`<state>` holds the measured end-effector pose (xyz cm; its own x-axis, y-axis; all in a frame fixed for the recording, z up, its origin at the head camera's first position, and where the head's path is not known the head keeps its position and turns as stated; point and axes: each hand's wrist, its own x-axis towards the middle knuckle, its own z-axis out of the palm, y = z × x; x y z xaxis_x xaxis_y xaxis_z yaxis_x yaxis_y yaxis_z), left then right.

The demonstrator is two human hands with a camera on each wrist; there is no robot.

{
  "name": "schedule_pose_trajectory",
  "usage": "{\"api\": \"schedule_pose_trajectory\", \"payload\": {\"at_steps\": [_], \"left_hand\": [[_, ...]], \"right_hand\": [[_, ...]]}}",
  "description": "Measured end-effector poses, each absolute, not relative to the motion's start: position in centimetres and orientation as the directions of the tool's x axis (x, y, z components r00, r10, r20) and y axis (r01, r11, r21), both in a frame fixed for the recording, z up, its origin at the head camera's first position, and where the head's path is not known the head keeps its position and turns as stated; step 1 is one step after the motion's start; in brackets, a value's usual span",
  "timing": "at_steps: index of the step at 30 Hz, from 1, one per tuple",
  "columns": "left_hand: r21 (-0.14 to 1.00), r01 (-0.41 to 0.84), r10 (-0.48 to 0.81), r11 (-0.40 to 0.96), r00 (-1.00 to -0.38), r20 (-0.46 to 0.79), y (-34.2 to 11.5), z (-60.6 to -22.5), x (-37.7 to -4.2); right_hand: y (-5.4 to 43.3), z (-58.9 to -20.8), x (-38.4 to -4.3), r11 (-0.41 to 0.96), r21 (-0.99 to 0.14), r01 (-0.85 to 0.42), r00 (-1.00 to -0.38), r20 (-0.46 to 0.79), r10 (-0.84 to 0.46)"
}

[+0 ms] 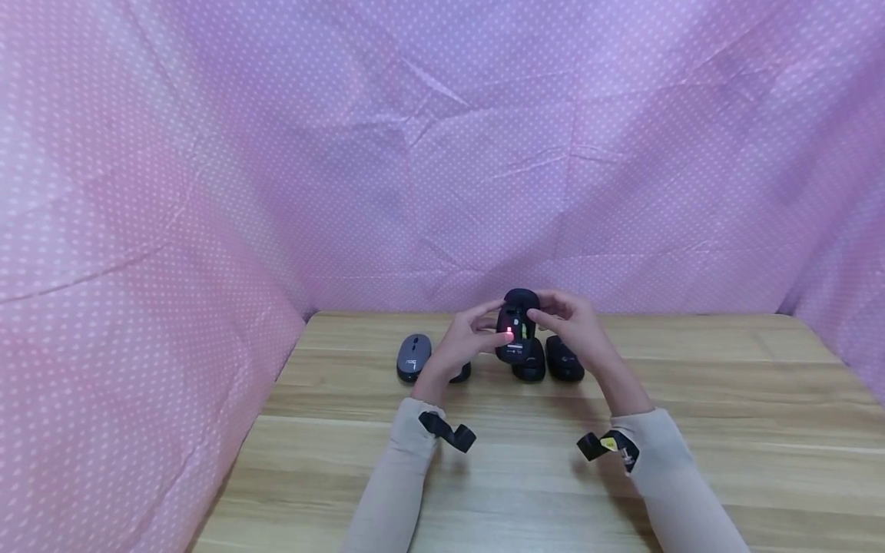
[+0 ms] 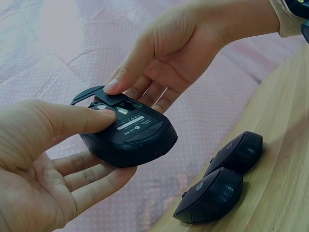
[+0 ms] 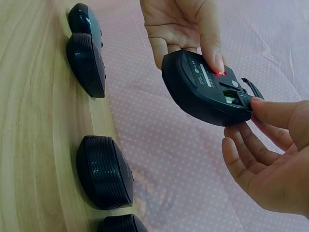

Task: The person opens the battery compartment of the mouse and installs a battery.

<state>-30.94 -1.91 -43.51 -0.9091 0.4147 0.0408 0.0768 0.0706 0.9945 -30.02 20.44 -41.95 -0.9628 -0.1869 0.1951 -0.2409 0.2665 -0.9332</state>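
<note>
A black computer mouse (image 1: 514, 353) is held above the table, its underside turned up and a red light glowing on it. My left hand (image 1: 465, 342) grips one end, thumb on the underside and fingers beneath. At the other end, my right hand (image 1: 575, 326) pinches the mouse, its thumb on the battery cover (image 2: 114, 99). That cover is partly off the battery compartment (image 3: 231, 96), where something green shows. Seen from the right wrist, the right hand's fingers (image 3: 248, 154) lie under the mouse body.
On the wooden table (image 1: 518, 484) stand a grey mouse (image 1: 414, 353), a black mouse (image 1: 462, 374) partly hidden by the left hand, and two more black mice (image 1: 529, 367) (image 1: 565, 361) behind the right. Pink dotted cloth (image 1: 442, 153) hangs at the back and sides.
</note>
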Motion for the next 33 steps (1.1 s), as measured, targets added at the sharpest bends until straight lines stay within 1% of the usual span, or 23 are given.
{"api": "schedule_pose_trajectory", "payload": {"at_steps": [18, 25, 33], "left_hand": [[0.995, 0.074, 0.392, 0.065, -0.919, 0.042, -1.69, -43.49, -30.89], [0.994, 0.089, 0.394, 0.071, -0.918, 0.054, -1.76, -43.54, -30.95], [0.994, 0.086, 0.380, 0.065, -0.923, 0.056, -1.69, -43.50, -30.88]], "right_hand": [[20.11, -42.32, -30.04, 0.219, -0.943, -0.252, -0.961, 0.217, -0.170], [20.06, -42.28, -30.17, 0.159, -0.967, -0.200, -0.971, 0.173, -0.167], [19.91, -42.03, -29.91, 0.150, -0.970, -0.189, -0.972, 0.163, -0.168]]}}
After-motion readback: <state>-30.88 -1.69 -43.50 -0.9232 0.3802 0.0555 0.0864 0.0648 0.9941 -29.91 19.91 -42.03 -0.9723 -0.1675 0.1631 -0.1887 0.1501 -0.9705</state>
